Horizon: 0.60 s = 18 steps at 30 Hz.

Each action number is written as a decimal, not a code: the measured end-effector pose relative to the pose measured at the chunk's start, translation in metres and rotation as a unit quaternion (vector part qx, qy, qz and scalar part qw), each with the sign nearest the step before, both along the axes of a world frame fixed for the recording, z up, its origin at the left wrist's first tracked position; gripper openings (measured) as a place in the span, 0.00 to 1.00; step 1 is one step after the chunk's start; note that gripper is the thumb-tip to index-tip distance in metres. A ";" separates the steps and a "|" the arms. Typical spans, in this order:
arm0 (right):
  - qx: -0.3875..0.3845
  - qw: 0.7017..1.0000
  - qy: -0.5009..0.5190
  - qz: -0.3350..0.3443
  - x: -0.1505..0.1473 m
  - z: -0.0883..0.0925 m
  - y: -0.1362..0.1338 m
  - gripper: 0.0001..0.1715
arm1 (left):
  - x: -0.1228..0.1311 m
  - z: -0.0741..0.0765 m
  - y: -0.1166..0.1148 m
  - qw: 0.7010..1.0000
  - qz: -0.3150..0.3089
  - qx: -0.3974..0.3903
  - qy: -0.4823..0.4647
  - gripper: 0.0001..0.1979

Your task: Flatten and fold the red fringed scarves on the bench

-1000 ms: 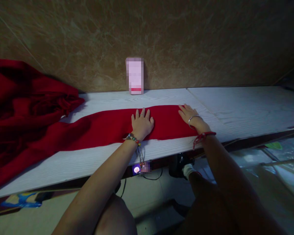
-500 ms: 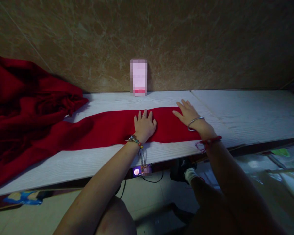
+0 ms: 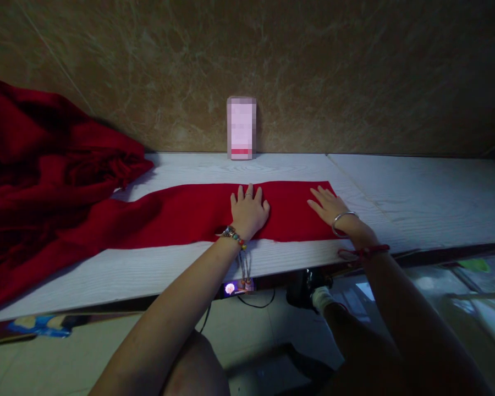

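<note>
A long strip of red cloth [image 3: 185, 212] lies flat across the white wood-grain table [image 3: 400, 192]. On the middle of the strip my left hand [image 3: 249, 212] rests palm down, its fingers spread. My right hand [image 3: 329, 208] lies flat near the strip's right end, fingers stretched out and apart. Toward the left, the strip runs into a large crumpled heap of the same red cloth [image 3: 45, 148]. Neither hand grips the fabric.
A phone with a blurred pink screen [image 3: 241, 127] leans upright on the brown marbled wall [image 3: 334, 71]. Below the table edge are a small lit screen [image 3: 231, 289], a black cable [image 3: 258, 304], and a blue packet [image 3: 49, 324]. Clear plastic [image 3: 449, 308] lies at lower right.
My right hand has moved slightly toward me and right, from the strip's far edge onto its right end. My left hand stays on the cloth. The whole view has shifted a little.
</note>
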State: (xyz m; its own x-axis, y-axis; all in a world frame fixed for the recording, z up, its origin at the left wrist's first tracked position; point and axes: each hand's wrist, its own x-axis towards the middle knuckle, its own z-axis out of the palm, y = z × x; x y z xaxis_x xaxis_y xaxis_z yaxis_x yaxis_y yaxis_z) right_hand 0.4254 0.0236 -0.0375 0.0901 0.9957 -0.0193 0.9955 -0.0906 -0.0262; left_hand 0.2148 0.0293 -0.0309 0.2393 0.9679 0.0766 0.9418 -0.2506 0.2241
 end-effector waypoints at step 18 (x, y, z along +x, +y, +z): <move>0.072 0.992 0.045 0.099 -0.044 0.001 -0.052 0.31 | 0.002 0.001 0.000 1.000 0.004 -0.011 0.005 0.27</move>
